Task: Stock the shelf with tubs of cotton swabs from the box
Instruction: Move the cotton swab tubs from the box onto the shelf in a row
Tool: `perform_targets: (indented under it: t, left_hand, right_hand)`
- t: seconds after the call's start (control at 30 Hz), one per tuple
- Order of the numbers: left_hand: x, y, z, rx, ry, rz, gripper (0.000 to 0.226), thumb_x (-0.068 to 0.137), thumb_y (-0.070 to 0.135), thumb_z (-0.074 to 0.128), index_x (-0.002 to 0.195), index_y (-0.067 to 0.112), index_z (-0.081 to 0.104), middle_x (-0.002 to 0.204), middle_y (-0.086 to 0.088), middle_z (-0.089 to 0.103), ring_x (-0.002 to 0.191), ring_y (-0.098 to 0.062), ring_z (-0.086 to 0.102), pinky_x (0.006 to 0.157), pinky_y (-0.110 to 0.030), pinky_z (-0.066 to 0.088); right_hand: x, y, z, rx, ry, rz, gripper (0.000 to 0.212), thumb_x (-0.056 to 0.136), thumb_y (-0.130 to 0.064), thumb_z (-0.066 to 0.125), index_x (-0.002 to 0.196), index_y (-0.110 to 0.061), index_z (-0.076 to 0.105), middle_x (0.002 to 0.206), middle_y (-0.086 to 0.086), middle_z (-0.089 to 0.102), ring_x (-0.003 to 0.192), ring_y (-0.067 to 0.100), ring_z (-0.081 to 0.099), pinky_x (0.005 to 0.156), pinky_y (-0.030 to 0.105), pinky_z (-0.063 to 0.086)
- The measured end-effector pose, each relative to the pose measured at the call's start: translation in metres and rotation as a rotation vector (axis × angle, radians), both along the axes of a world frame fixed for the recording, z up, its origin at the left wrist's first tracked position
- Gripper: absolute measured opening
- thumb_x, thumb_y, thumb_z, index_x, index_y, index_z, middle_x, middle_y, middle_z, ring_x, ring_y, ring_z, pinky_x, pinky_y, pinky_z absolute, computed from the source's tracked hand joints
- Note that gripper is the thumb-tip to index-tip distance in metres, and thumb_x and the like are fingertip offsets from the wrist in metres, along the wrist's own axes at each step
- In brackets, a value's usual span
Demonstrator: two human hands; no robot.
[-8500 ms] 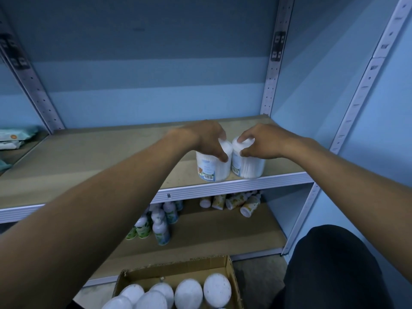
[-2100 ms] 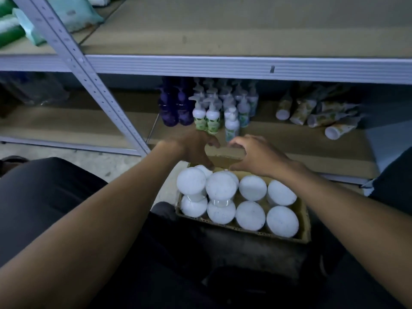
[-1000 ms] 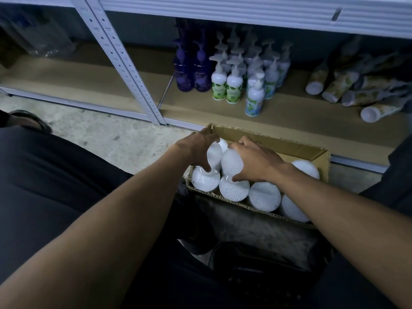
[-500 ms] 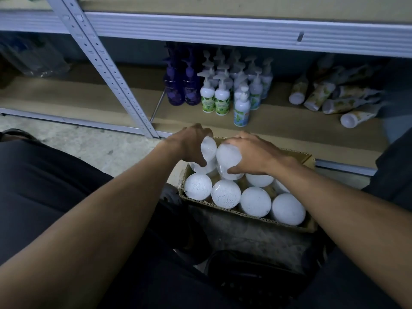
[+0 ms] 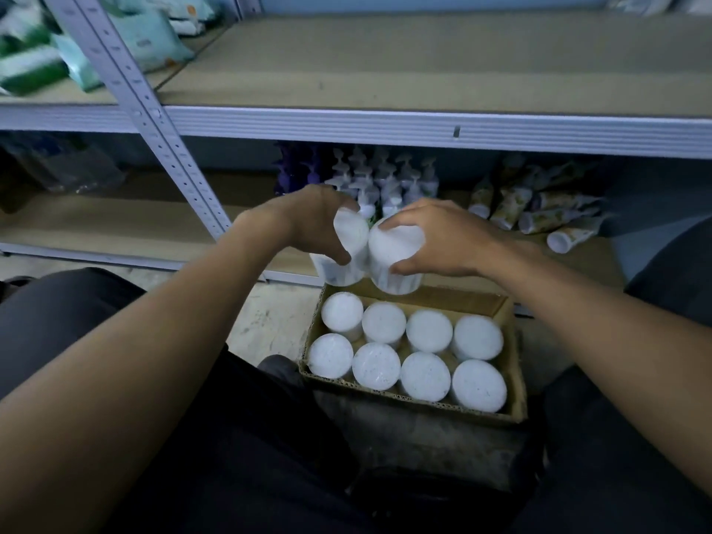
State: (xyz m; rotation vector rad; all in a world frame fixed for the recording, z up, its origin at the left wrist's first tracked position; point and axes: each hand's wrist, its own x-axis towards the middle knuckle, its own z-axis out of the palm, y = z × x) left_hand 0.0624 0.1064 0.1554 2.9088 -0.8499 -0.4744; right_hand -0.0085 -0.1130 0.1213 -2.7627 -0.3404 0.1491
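My left hand (image 5: pixel 304 221) grips one white tub of cotton swabs (image 5: pixel 348 248) by its lid, and my right hand (image 5: pixel 443 237) grips a second tub (image 5: pixel 393 264) beside it. Both tubs touch each other and hang in the air just above the back edge of the cardboard box (image 5: pixel 514 383) on the floor. Several more white-lidded tubs (image 5: pixel 424 329) stand upright in two rows inside the box. The brown shelf board (image 5: pixel 424 59) above is bare in the part I see.
Pump bottles (image 5: pixel 389 179) and lying tubes (image 5: pixel 539 210) fill the lower shelf behind my hands. A perforated grey upright (image 5: pixel 154 121) stands left of them. Green and white packs (image 5: pixel 50 59) lie on the neighbouring shelf at top left. My dark-trousered knees flank the box.
Both hands have lifted their tubs out of the box and up in front of the lower shelf. My view has tilted upward, bringing the bare shelf board into sight.
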Motion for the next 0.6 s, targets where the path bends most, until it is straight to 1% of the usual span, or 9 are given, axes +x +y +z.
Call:
perform_targets:
  t: [0.07, 0.13, 0.23, 0.33, 0.4, 0.5, 0.6]
  left_hand:
    - [0.0, -0.005, 0.018, 0.001, -0.022, -0.005, 0.09, 0.061, 0.052, 0.083, 0.142, 0.033, 0.047, 0.14, 0.003, 0.052, 0.122, -0.021, 0.053, 0.1, -0.04, 0.048]
    - [-0.001, -0.011, 0.038, 0.011, -0.051, -0.029, 0.088, 0.058, 0.057, 0.079, 0.138, 0.034, 0.049, 0.13, 0.004, 0.057, 0.114, -0.021, 0.056, 0.095, -0.042, 0.051]
    - [-0.002, -0.021, 0.069, 0.005, -0.12, -0.074, 0.085, 0.056, 0.06, 0.076, 0.134, 0.034, 0.052, 0.125, 0.008, 0.058, 0.113, -0.019, 0.055, 0.094, -0.043, 0.05]
    - [0.0, -0.032, 0.098, 0.0, -0.169, -0.091, 0.084, 0.057, 0.062, 0.077, 0.134, 0.038, 0.052, 0.131, 0.01, 0.056, 0.12, -0.019, 0.053, 0.099, -0.04, 0.047]
    - [0.002, -0.041, 0.116, 0.017, -0.202, -0.104, 0.084, 0.061, 0.061, 0.079, 0.137, 0.038, 0.05, 0.137, 0.008, 0.054, 0.123, -0.02, 0.051, 0.102, -0.038, 0.044]
    - [0.0, -0.054, 0.141, 0.023, -0.237, -0.126, 0.08, 0.066, 0.06, 0.079, 0.137, 0.037, 0.051, 0.138, 0.007, 0.055, 0.124, -0.02, 0.051, 0.102, -0.036, 0.043]
    - [0.0, -0.066, 0.163, 0.014, -0.252, -0.146, 0.079, 0.066, 0.06, 0.078, 0.136, 0.036, 0.051, 0.137, 0.007, 0.055, 0.123, -0.02, 0.052, 0.101, -0.034, 0.042]
  right_hand:
    - [-0.002, -0.005, 0.02, -0.017, -0.026, -0.005, 0.078, 0.065, -0.067, 0.073, 0.137, -0.046, 0.054, 0.139, -0.005, 0.052, 0.132, 0.019, 0.045, 0.102, 0.045, 0.045]
    - [-0.005, -0.011, 0.042, -0.022, -0.068, -0.002, 0.078, 0.063, -0.068, 0.072, 0.136, -0.046, 0.055, 0.137, -0.004, 0.053, 0.13, 0.02, 0.047, 0.101, 0.045, 0.046]
    - [-0.008, -0.023, 0.07, -0.009, -0.116, -0.019, 0.073, 0.066, -0.063, 0.077, 0.134, -0.046, 0.058, 0.136, -0.01, 0.058, 0.125, 0.017, 0.051, 0.097, 0.041, 0.048]
    - [-0.012, -0.035, 0.095, 0.012, -0.167, -0.057, 0.071, 0.061, -0.068, 0.074, 0.129, -0.049, 0.06, 0.13, -0.016, 0.061, 0.116, 0.011, 0.054, 0.091, 0.037, 0.051]
    - [-0.014, -0.042, 0.112, 0.018, -0.19, -0.078, 0.069, 0.061, -0.069, 0.073, 0.126, -0.049, 0.062, 0.127, -0.016, 0.062, 0.114, 0.01, 0.053, 0.088, 0.034, 0.049]
    - [-0.02, -0.052, 0.137, 0.012, -0.235, -0.089, 0.065, 0.065, -0.065, 0.076, 0.125, -0.044, 0.065, 0.132, -0.016, 0.063, 0.123, 0.012, 0.053, 0.089, 0.029, 0.042]
    - [-0.026, -0.062, 0.159, 0.003, -0.27, -0.112, 0.06, 0.068, -0.058, 0.08, 0.125, -0.042, 0.067, 0.133, -0.015, 0.063, 0.124, 0.013, 0.053, 0.086, 0.023, 0.035]
